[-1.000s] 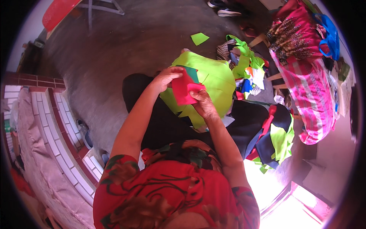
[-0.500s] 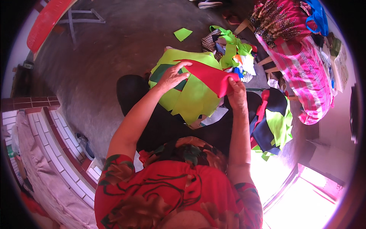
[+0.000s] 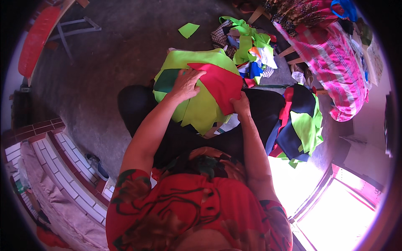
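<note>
A rounded bundle faced with lime-green fabric pieces [image 3: 200, 113] rests on my lap, with a dark green patch [image 3: 164, 81] at its left. Over its right side lies a red fabric piece [image 3: 220, 83], fairly flat against the green. My left hand [image 3: 186, 85] lies on top of the bundle, fingers stretched toward the red piece's left edge and thumb apart. At the lower right corner of the red piece, my right hand [image 3: 241, 104] pinches the cloth between thumb and fingers.
Mixed fabric scraps [image 3: 251, 48] are heaped beyond my right knee. More black, red and lime pieces [image 3: 299, 125] lie at my right. One lime scrap [image 3: 189, 30] is on the floor. A pink plaid cloth [image 3: 331, 71] drapes at far right; a folding metal frame [image 3: 69, 33] stands far left.
My right hand has come down and left, drawing the red piece lower so that it lies against the bundle. The whole view has shifted slightly.
</note>
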### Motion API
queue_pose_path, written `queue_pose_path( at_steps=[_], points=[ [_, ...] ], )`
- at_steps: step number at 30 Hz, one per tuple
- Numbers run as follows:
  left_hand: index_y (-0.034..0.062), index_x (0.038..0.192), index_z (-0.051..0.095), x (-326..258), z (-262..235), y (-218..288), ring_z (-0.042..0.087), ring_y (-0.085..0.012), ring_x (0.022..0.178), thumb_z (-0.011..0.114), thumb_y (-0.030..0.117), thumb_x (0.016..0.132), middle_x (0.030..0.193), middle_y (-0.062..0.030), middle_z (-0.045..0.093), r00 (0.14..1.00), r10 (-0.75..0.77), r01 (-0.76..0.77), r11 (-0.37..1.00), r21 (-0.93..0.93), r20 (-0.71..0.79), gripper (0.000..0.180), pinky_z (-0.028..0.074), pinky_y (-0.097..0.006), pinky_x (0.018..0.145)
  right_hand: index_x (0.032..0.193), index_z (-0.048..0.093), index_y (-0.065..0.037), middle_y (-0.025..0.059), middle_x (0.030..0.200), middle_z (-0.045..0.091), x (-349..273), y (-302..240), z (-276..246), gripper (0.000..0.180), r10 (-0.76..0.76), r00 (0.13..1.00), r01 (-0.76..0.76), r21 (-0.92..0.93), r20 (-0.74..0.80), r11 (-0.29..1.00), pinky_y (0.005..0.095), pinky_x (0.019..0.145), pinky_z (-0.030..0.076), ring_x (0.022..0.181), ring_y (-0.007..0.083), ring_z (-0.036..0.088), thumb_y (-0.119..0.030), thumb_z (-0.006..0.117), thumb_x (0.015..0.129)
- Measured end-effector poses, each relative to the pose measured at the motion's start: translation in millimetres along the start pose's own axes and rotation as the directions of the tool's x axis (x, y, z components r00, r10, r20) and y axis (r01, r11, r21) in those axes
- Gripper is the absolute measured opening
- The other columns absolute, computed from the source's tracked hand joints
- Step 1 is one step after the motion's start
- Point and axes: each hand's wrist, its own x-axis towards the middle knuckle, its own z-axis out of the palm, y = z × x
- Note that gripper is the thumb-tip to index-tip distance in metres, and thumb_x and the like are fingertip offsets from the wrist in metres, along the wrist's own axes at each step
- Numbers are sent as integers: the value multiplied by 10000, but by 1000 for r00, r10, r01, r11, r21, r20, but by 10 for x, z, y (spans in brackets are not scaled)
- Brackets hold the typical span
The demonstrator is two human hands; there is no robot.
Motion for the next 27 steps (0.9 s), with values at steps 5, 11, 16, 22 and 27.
queue_pose_path(
  at_steps=[5,11,16,22,27],
  points=[
    [149,1307,435,-8,-22,9,409,-249,1257,650,91,701,1305,-81,496,1000,-2,2,1000,-6,-31,646,264,-435,1022,1200,530,6,142,1069,636,-22,-41,7,475,54,999,-54,70,-3,996,347,804,512,948,247,634,-77,671,755],
    [152,1314,430,-7,-12,-21,415,-245,1251,641,55,696,1312,-76,488,1000,-20,20,1000,-14,-21,660,276,-427,1012,1224,506,-66,111,1093,610,-5,-111,-220,465,198,926,-369,660,322,654,382,736,549,946,246,632,-104,656,786],
    [139,1327,413,-3,61,-47,422,-248,1242,631,38,698,1308,-78,484,991,19,-19,1000,1,-132,673,285,-423,1007,1241,487,-78,97,1110,592,-1,12,-185,487,239,934,-350,540,266,766,389,704,544,927,237,629,-166,649,790],
    [127,1349,390,-23,15,-26,391,-258,1282,623,56,710,1325,-91,468,994,-19,19,1000,0,-104,684,287,-419,1024,1239,485,-80,79,995,614,-57,-56,-272,505,239,928,-354,483,286,801,283,557,434,805,165,593,-196,655,777],
    [122,1359,387,-49,46,-50,379,-258,1298,619,75,716,1341,-92,460,994,-20,23,999,26,-105,685,277,-418,1044,1184,506,-51,60,949,615,-195,-157,-293,405,107,946,-295,674,307,677,252,542,397,732,138,566,-120,618,801]
  ],
)
